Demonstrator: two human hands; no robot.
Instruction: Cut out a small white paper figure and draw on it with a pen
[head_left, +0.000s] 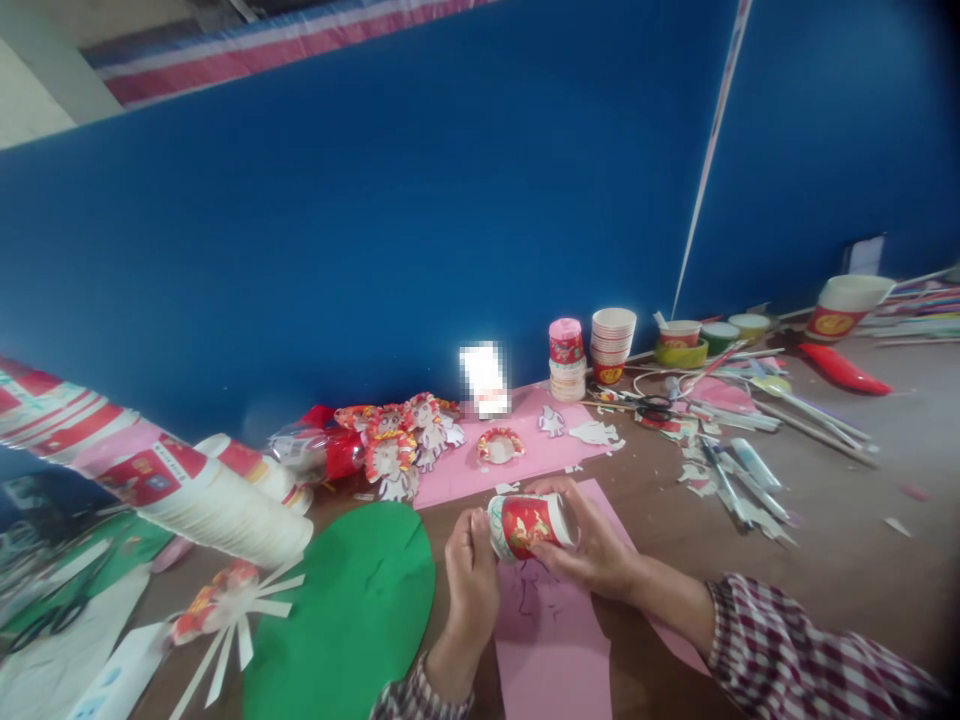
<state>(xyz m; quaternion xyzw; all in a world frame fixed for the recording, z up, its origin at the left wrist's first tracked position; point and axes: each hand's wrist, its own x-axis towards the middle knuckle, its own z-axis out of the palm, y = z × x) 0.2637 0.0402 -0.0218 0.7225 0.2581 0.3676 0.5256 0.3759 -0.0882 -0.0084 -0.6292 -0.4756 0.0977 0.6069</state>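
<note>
A red paper cup (527,526) with gold print and a white, green-patterned band lies sideways between my hands above the table. My right hand (600,550) grips it from the right, thumb across the front and fingers behind. Closed at the cup's left end is my left hand (472,568), its fingers curled against it. Below the cup, a strip of pink paper (555,640) with dark drawn lines lies on the table. Left of my left hand is a large rounded green sheet (352,600). Beyond the cup, a ring-shaped paper piece (500,447) rests on pink paper.
A long stack of paper cups (225,510) leans in from the left. Several decorated paper cutouts (394,450) lie at the back, near upright cup stacks (611,345). To the right are scissors (654,407), paper scraps and tubes (754,465). A blue partition (420,200) stands behind.
</note>
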